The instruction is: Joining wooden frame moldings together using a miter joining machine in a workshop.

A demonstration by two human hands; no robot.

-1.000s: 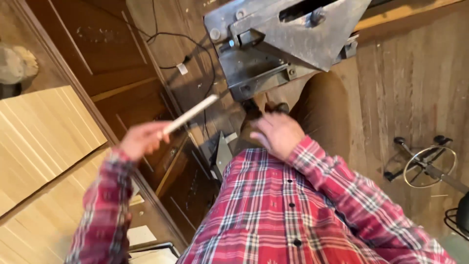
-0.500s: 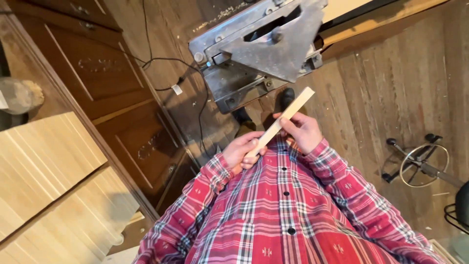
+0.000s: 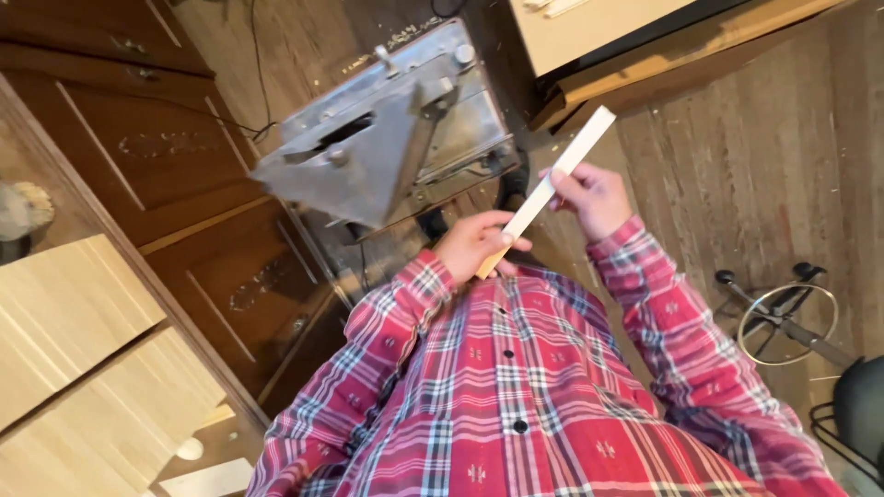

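Observation:
A pale wooden strip (image 3: pixel 551 184) runs slantwise in front of my chest, its upper end toward the top right. My left hand (image 3: pixel 474 244) grips its lower end. My right hand (image 3: pixel 592 196) holds it near the middle, fingers wrapped round the strip. Just beyond the hands stands a grey metal machine (image 3: pixel 387 138) with a slanted cover plate and a slot. My red plaid shirt (image 3: pixel 516 387) fills the lower part of the view.
Dark brown carved wooden panels (image 3: pixel 175 156) lie at left, with pale wood boards (image 3: pixel 74 340) beside them. A light board on a wooden bench (image 3: pixel 663 55) sits at top right. A wheeled metal stand (image 3: pixel 783 313) rests on the plank floor (image 3: pixel 755 166) at right.
My left hand brought the strip from the left to the front of my chest, and my right hand took hold of it. The view has shifted so the machine now lies further left.

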